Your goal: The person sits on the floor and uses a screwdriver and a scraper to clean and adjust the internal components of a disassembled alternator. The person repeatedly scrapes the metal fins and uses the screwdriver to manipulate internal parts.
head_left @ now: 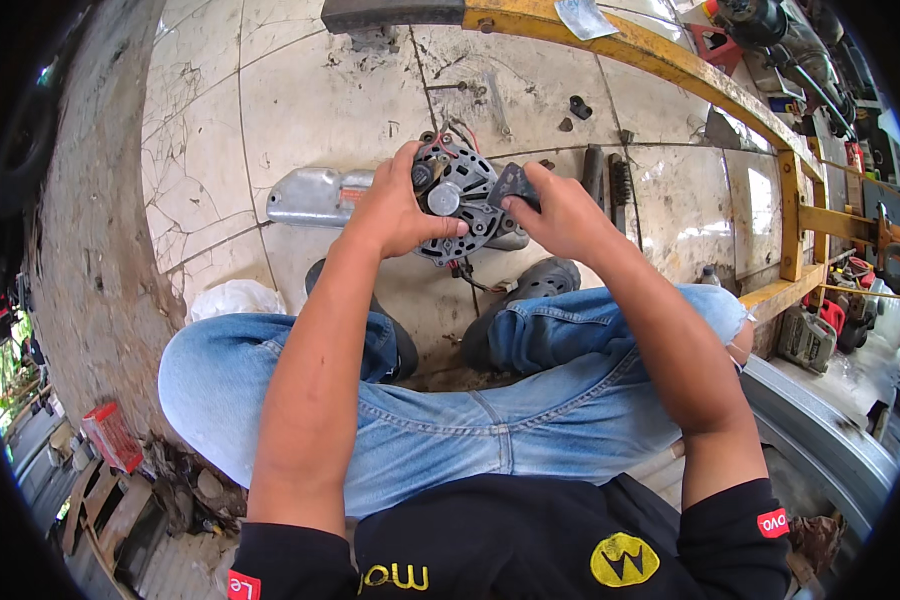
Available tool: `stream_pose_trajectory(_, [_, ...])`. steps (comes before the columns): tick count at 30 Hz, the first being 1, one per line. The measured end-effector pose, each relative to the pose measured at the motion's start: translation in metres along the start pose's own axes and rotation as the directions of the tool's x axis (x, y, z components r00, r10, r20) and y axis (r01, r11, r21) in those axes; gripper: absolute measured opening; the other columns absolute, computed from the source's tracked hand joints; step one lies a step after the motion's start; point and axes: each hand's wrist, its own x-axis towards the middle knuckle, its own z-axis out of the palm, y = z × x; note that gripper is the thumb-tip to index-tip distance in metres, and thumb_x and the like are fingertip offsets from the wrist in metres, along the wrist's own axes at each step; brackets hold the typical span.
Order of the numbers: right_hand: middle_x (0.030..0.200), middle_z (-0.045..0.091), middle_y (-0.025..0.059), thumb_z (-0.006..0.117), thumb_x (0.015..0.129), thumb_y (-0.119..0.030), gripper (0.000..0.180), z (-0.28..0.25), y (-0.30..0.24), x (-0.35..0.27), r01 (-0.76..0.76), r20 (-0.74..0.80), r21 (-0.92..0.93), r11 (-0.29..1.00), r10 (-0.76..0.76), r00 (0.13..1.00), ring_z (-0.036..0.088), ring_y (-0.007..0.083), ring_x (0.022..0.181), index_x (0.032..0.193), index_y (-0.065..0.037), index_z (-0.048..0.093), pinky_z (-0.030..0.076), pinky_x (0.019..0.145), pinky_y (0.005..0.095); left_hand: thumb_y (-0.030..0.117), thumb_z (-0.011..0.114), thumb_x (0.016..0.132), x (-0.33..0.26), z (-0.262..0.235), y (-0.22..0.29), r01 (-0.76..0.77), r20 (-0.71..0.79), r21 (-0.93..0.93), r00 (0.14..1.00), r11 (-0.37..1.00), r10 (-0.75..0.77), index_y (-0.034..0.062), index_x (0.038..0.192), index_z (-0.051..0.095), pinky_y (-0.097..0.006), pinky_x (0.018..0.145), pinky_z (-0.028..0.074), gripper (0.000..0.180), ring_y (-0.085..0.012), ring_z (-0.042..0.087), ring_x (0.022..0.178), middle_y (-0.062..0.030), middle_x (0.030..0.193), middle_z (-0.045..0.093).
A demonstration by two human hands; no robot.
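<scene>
I sit over a cracked tile floor with a round black and silver alternator (460, 205) held up in front of my knees. My left hand (395, 210) grips its left side, thumb laid across the face near the centre hub. My right hand (560, 215) pinches a small dark grey plastic cover piece (513, 183) against the alternator's right edge. Red and black wires stick out at the top of the unit and a cable hangs below it.
A dented silver metal cover (310, 195) lies on the tiles left of my hands. A wire brush (620, 185) and a dark tool (593, 172) lie to the right. A yellow steel frame (670, 65) runs across the back right. Small bolts (578, 105) are scattered beyond.
</scene>
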Motion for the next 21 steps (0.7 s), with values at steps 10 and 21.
stream_pose_trajectory(10, [0.086,0.068,0.0275,0.069,0.090,-0.026,0.031,-0.003,0.004,0.007,0.012,0.016,-0.007,1.000,-0.012,1.000,0.066,0.0469,0.089,0.102,0.001,0.060,0.050,0.077,0.0521,0.044,0.085,0.075,0.007,-0.020,-0.017,0.057,0.262,-0.300,0.965,0.952,0.025,0.0097,0.158,0.024,-0.048,0.105,0.047,0.109,-0.0362,0.048,0.136,-0.0217,0.152,0.044])
stream_pose_trajectory(21, [0.095,0.069,0.0271,0.068,0.092,-0.029,0.035,-0.010,-0.004,0.008,-0.064,0.031,0.008,0.998,0.063,0.998,0.066,0.0434,0.094,0.106,0.003,0.062,0.050,0.081,0.0477,0.055,0.045,0.103,0.007,-0.028,-0.008,0.366,0.273,-0.401,0.923,0.840,-0.272,0.0240,0.157,0.034,-0.061,0.091,0.054,0.063,-0.0359,0.060,0.123,-0.0154,0.146,0.052])
